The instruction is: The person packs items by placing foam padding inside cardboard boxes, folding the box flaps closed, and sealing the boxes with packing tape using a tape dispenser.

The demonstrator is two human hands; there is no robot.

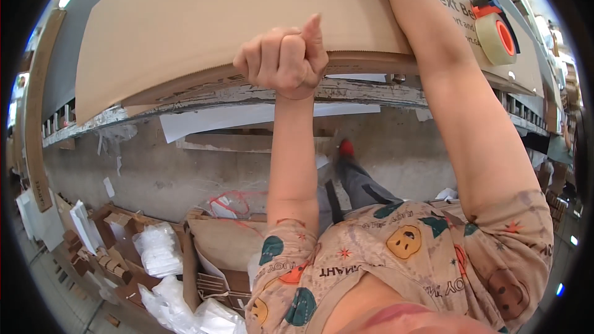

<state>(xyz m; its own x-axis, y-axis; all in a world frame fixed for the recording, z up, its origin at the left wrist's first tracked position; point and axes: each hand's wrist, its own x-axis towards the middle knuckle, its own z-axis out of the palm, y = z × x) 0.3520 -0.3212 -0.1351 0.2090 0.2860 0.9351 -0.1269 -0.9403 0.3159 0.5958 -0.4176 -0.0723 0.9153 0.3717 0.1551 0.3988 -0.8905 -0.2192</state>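
Observation:
A large brown cardboard box (204,12) lies flat in front of me, with dark printing on its right part. My left hand (281,59) is closed into a fist at the box's near edge, thumb pointing up and away. Its curled fingers hide whatever they may hold. Across the box stretches my right forearm (427,18). It runs past the upper rim of the picture, so the right hand is out of sight. To the right of that arm, a tape dispenser (489,6) with a roll of clear tape (495,40) on an orange core rests on the cardboard.
The box lies on a worn bench with a pale front edge (365,91). White sheets (216,122) hang beneath it. Behind on the left are open cartons (124,229), plastic-wrapped white packs (159,250) and clear film. A tall cardboard strip (42,111) stands at far left.

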